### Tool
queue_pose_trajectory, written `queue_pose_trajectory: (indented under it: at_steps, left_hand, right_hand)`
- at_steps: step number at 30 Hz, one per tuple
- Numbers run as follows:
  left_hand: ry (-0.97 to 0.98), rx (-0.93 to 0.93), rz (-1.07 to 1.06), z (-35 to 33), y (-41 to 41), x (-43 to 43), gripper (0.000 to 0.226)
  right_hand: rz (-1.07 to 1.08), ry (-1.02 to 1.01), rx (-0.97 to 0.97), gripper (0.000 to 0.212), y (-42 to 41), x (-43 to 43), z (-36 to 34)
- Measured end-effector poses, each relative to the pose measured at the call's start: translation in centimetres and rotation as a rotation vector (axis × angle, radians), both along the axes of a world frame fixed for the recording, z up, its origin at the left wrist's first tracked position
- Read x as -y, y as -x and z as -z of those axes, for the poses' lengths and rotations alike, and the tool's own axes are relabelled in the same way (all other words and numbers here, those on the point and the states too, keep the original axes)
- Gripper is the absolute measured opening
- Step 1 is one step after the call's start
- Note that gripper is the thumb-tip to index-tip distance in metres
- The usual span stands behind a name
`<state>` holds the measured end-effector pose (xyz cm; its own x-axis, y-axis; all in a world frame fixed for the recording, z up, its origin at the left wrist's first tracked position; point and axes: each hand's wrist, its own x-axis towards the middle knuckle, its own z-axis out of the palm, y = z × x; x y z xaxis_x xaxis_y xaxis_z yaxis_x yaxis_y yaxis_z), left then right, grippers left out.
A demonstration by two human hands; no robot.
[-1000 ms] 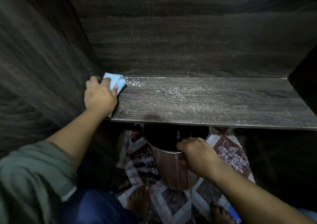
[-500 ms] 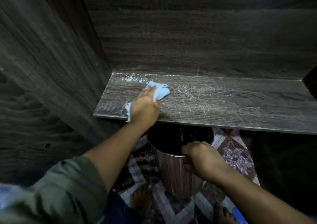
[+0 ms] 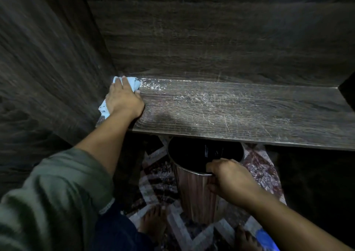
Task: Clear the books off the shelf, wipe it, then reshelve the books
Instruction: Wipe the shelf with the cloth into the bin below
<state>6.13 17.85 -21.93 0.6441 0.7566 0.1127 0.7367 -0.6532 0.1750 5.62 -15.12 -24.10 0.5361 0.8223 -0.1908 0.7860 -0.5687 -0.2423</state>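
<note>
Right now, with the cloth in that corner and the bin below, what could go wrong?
1. The white dust on the shelf spreads wider than the bin, so a sweep by the left hand with the cloth could drop some onto the rug or bare feet.
2. The right hand grips only the bin's rim; a nudge might tip it.

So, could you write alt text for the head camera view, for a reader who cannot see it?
A person's left hand presses a light blue cloth into the back left corner of a dark wooden shelf speckled with white dust, while the right hand grips the rim of a bin below it.
</note>
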Motion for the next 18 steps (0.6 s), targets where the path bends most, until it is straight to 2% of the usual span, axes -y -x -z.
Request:
queue_pose_trajectory:
  at_steps: [3, 7, 11, 14, 16, 18]
  left_hand:
    - [0.055, -0.034, -0.061, -0.4, -0.7, 1.5, 0.068]
    - [0.045, -0.020, 0.075, -0.5, -1.3, 6.1, 0.070]
    - [0.087, 0.239, 0.199, 0.4, -1.7, 10.2, 0.068]
    - [0.044, 0.429, 0.072, -0.6, -1.3, 7.8, 0.068]
    - [-0.075, 0.358, -0.072, -1.4, -0.7, 4.2, 0.064]
    - [-0.104, 0.218, -0.108, -1.3, 0.1, 1.1, 0.059]
  right_hand:
    - [-0.010, -0.005, -0.012, 0.026, 0.1, 0.2, 0.2]
    - [-0.010, 0.012, -0.023, 0.024, 0.1, 0.4, 0.3]
    - [-0.006, 0.018, -0.007, 0.026, 0.1, 0.3, 0.0]
    - [-0.004, 0.007, -0.007, 0.026, 0.0, 0.3, -0.2]
    - [-0.005, 0.015, 0.004, 0.026, 0.1, 0.5, -0.3]
    - [0.003, 0.021, 0.006, 0.027, 0.0, 0.7, -0.3]
